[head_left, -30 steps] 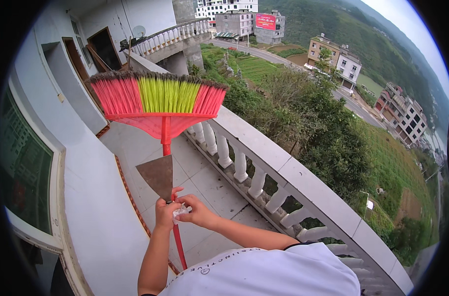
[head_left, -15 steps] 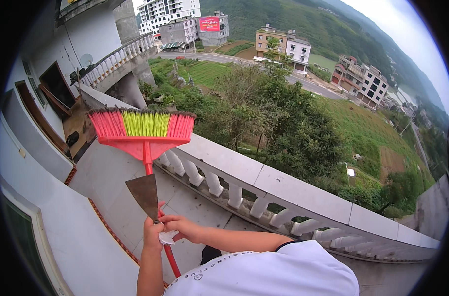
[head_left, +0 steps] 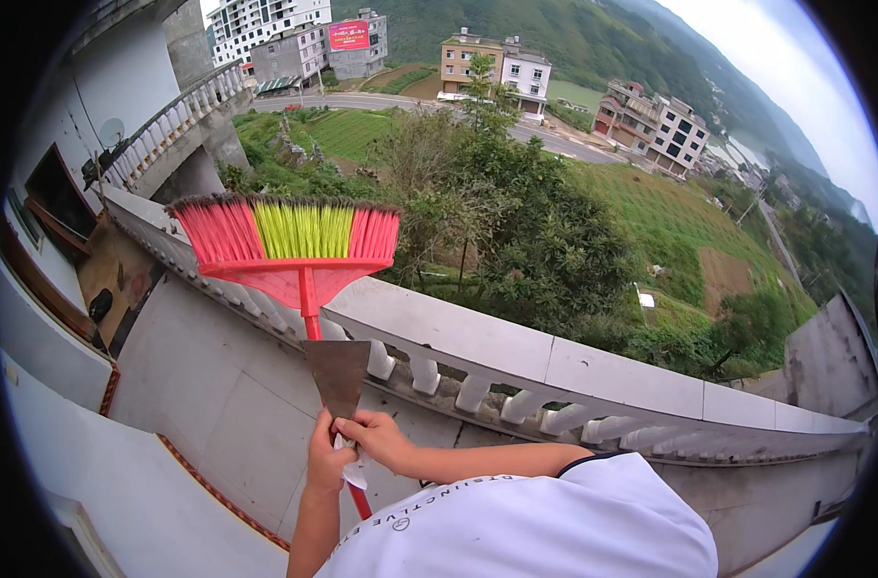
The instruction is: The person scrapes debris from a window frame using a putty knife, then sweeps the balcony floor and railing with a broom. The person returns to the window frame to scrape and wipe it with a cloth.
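Two hands (head_left: 325, 453) largely hide the scraper (head_left: 339, 376) below its blade (head_left: 339, 362).

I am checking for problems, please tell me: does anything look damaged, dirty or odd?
Yes: the broom is held upside down, its bristle tips dark and fuzzy, perhaps dusty. The scraper blade looks brown, possibly rusty.

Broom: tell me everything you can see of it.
The broom is held head up, its bristles fanned upward: pinkish red at both ends, yellow-green in the middle, with dark, dirty-looking tips. The flared red base looks like plastic and runs into a slim red handle. That handle passes behind the scraper and the hands, then shows again below, near the white shirt. The hands appear to grip it, but exactly how is hidden, as is whether the scraper touches it.
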The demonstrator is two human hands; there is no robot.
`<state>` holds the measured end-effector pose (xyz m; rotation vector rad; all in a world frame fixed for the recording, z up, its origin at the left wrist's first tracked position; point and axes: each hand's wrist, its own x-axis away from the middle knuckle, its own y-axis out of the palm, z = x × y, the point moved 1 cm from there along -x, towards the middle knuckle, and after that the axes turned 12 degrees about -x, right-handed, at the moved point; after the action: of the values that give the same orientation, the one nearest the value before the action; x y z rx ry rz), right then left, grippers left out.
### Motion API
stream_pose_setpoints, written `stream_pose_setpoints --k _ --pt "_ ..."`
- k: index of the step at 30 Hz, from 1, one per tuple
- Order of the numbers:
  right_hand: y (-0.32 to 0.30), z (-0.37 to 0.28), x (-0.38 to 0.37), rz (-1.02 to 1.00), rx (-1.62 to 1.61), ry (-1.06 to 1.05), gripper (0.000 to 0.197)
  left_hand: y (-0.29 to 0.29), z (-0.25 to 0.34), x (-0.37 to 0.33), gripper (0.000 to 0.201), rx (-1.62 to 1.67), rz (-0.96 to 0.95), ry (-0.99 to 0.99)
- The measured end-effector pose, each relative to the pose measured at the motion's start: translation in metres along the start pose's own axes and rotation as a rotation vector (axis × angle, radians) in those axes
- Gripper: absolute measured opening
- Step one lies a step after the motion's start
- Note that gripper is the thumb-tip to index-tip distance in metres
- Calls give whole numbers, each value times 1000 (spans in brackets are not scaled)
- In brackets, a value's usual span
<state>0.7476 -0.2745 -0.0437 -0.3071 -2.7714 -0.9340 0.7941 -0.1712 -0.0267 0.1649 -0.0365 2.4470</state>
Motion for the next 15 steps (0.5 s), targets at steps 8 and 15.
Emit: stream_pose_setpoints --k 8,15 --pt "-26 -30 -22 180 438 -237 23 1 -22 -36 67 -17 -70 -8" --pt "-58 -64 -48 207 370 -447 26 28 -27 -47 51 -125 -34 -107"
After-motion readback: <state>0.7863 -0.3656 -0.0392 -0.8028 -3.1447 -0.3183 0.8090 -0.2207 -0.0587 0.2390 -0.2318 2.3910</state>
